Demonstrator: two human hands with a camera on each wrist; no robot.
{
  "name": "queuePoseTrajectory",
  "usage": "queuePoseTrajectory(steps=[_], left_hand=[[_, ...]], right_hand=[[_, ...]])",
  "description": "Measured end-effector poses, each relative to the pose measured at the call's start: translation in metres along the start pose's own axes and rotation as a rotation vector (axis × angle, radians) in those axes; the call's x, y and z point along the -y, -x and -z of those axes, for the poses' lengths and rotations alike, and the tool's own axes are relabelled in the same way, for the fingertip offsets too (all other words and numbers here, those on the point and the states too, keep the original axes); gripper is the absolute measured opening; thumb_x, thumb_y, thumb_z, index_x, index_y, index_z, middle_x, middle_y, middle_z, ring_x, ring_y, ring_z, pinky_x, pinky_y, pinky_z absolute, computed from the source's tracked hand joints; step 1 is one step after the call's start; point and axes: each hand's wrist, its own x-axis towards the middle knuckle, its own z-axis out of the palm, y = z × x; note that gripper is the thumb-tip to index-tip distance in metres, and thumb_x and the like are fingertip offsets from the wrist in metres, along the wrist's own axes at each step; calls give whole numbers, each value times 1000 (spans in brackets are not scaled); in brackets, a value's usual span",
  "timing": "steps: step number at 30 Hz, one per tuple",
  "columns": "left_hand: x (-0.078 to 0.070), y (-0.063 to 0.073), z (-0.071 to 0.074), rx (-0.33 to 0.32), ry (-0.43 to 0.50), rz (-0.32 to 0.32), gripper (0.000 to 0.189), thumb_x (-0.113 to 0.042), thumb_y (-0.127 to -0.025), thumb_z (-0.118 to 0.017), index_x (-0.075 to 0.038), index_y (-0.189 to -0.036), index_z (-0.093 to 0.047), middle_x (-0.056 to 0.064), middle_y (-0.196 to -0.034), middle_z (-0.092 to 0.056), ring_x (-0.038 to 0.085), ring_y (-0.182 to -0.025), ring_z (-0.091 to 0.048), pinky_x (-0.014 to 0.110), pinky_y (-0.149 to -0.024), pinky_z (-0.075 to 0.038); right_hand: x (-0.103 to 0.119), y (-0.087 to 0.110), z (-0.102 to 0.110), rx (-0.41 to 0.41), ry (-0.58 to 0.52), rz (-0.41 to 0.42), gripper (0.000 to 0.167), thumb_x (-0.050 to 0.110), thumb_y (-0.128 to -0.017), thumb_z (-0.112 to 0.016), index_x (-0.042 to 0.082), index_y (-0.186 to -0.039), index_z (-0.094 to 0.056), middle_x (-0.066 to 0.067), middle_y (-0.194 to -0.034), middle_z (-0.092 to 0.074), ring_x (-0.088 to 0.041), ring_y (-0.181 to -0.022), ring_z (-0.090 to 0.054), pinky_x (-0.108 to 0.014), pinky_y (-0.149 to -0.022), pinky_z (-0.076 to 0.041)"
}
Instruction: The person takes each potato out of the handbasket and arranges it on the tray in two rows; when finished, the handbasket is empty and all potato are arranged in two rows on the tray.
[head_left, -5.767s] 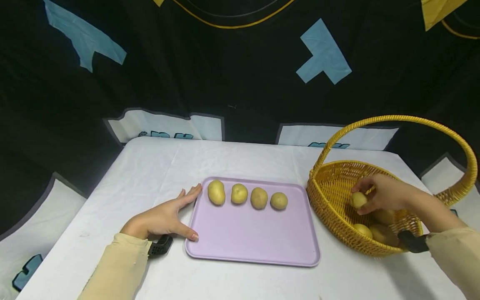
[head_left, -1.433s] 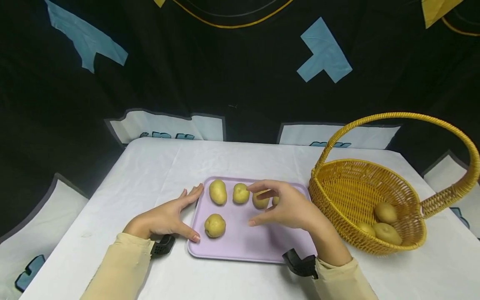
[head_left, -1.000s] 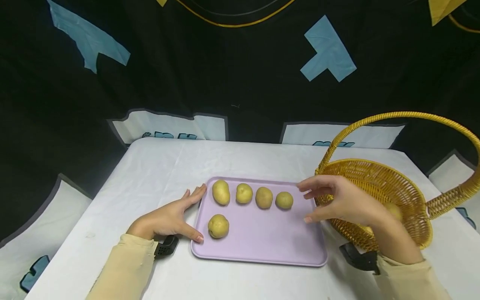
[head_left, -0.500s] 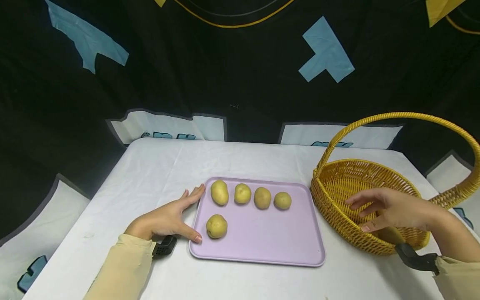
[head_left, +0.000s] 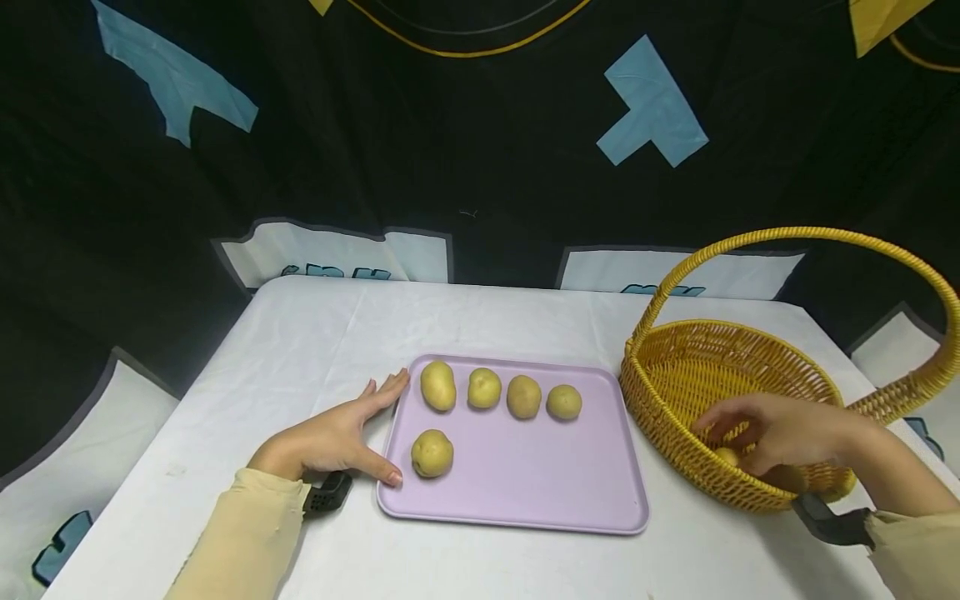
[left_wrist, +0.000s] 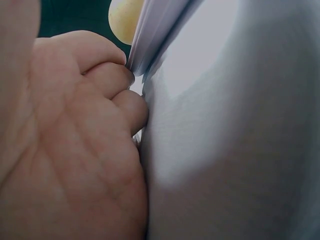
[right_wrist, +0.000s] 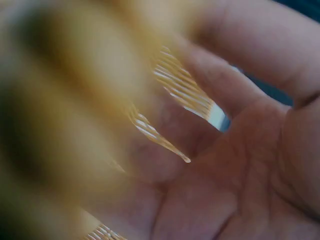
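Observation:
A light purple tray [head_left: 517, 492] lies on the white table, bearing several potatoes. Along its far side is a row with an elongated potato [head_left: 438, 386] at the left end and a small round potato [head_left: 564, 402] at the right; another potato [head_left: 432, 453] sits nearer, on the left. My left hand [head_left: 337, 433] rests at the tray's left edge, thumb and fingers spread. My right hand [head_left: 780, 429] is down inside the yellow wicker basket [head_left: 675, 454], fingers bent, with a potato [head_left: 726, 456] showing between thumb and fingers. Whether they touch it is hidden; the right wrist view is blurred.
The basket's tall arched handle [head_left: 802, 233] rises over the right forearm. Bare white tablecloth [head_left: 465, 321] lies behind the tray. A dark patterned cloth [head_left: 450, 150] hangs beyond the table.
The right hand has left the tray, where one more potato now sits in front, and moved right into the basket, then lower among the potatoes. The left hand stays at the tray edge.

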Motion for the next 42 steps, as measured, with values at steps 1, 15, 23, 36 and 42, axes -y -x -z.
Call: queuePoseTrajectory(steps=[1,15,23,36,42], left_hand=[[0,0,0,-3,1,-1,133,-32,-61,-97,-15,-163,-15,16,-167,-5,41,-150,13,65,-115,7],[1,1,0,-6,2,-4,133,-32,-61,-97,-15,-163,-15,15,-167,-5,41,-150,13,65,-115,7],[1,1,1,-5,6,4,132,-32,-61,-97,-16,-163,-15,13,-167,-5,40,-150,13,64,-115,7],[2,0,0,-9,-4,1,132,-34,-60,-97,-16,-163,-16,14,-167,-8,40,-150,11,63,-116,5],[3,0,0,-8,0,3,132,-34,-60,-97,-16,-163,-16,14,-167,-8,41,-150,11,63,-116,6]], right_hand=[[1,-2,-1,-8,25,-20,57,-10,-72,-72,3,-127,-63,-17,-123,-60,-37,-110,-60,-44,-86,-56],[1,-14,-7,-44,157,-69,40,-12,-66,-67,4,-103,-70,-6,-103,-67,-25,-92,-56,-34,-73,-52],[1,-14,-6,-50,171,-68,35,-11,-67,-68,-1,-100,-73,-7,-100,-70,-22,-86,-58,-30,-68,-55],[-2,-11,-8,-45,168,-4,35,-11,-65,-67,2,-98,-72,-4,-92,-67,-21,-79,-56,-26,-60,-50],[-4,-9,-9,-111,181,20,33,-7,-69,-75,2,-101,-71,-4,-96,-67,-21,-81,-57,-27,-65,-53]])
